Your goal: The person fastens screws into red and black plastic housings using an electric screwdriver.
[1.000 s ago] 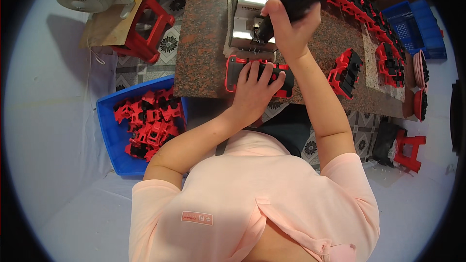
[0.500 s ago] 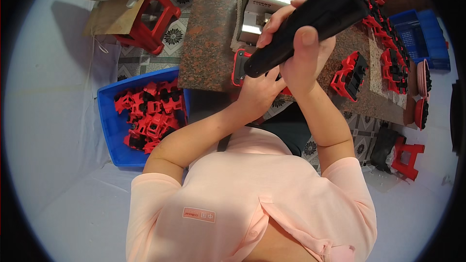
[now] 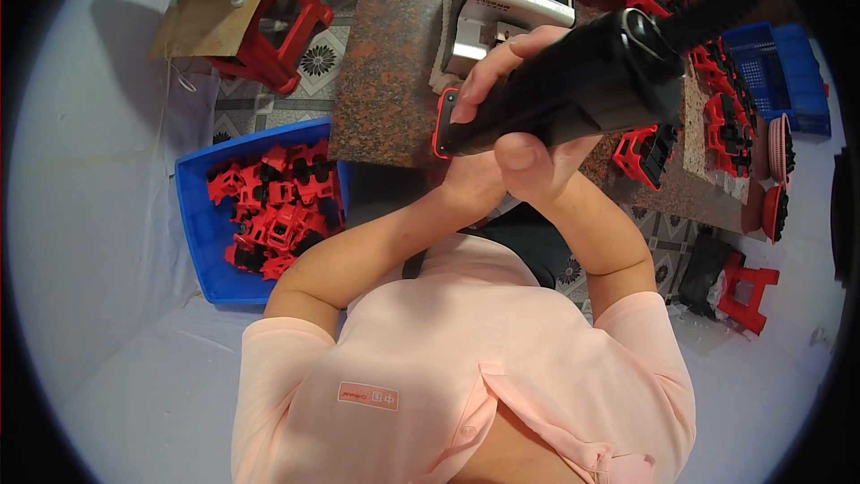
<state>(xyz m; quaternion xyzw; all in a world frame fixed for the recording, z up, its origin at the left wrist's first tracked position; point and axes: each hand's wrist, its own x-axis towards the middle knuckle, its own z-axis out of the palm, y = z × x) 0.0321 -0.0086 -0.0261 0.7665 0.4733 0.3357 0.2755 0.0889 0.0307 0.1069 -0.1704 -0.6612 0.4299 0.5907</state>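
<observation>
A black electric screwdriver (image 3: 573,76) lies across the view, its cord running off at the upper right. My right hand (image 3: 537,161) is wrapped round it, thumb on the near side and fingers over the far side. Under its lower left end is a red and black toy vehicle (image 3: 442,125), mostly hidden by the tool. My left hand (image 3: 475,181) is at the toy vehicle, at the table's near edge, and appears to hold it; its fingers are hidden behind the screwdriver. The screwdriver's tip cannot be made out.
A white machine (image 3: 511,4) stands on the brown stone table (image 3: 381,63). More red and black toy vehicles (image 3: 645,154) stand on the right side. A blue bin (image 3: 202,242) of toy vehicles is at the left. Blue baskets (image 3: 788,72) stand at the far right.
The screwdriver and my right hand have come down nearer the table edge, now covering most of my left hand and the toy vehicle. The view has shifted slightly.
</observation>
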